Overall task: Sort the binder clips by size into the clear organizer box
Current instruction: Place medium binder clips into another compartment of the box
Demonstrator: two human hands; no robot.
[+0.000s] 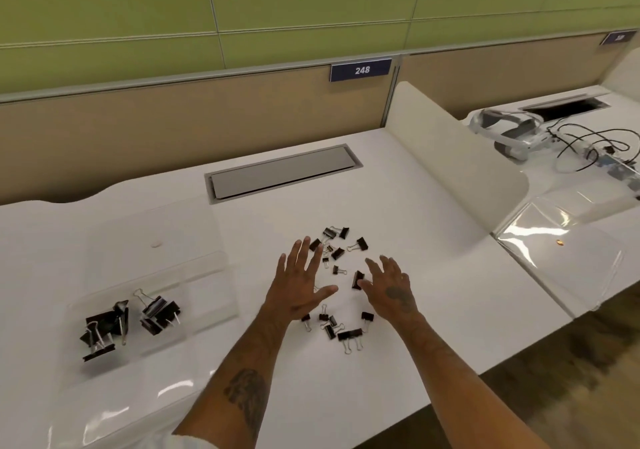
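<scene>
Black binder clips, small and mid-size mixed, lie scattered loose on the white desk, mid-frame. A second cluster sits nearer the person, between the forearms. Bigger clips are piled in the near compartments of the clear organizer box, well apart to the left. Its other compartments look empty, but the dividers are hard to read through the clear plastic.

Left hand: fingers spread and straight, palm down over the scatter, gripping nothing. Right hand: same, flat and empty. One clip sits just beside the right thumb; can't tell if it touches.

Step, as a judgement: big clips sorted, smaller sizes not yet.

Risks: the wire handles overlap in the clusters, so a pinch may lift two sizes at once. The near-invisible dividers make a drop into the wrong compartment easy. Clips may skid on the smooth desk if swept.

Around: grey cable hatch behind, a "248" plate, a white divider, and a headset with cables on the next desk.
</scene>
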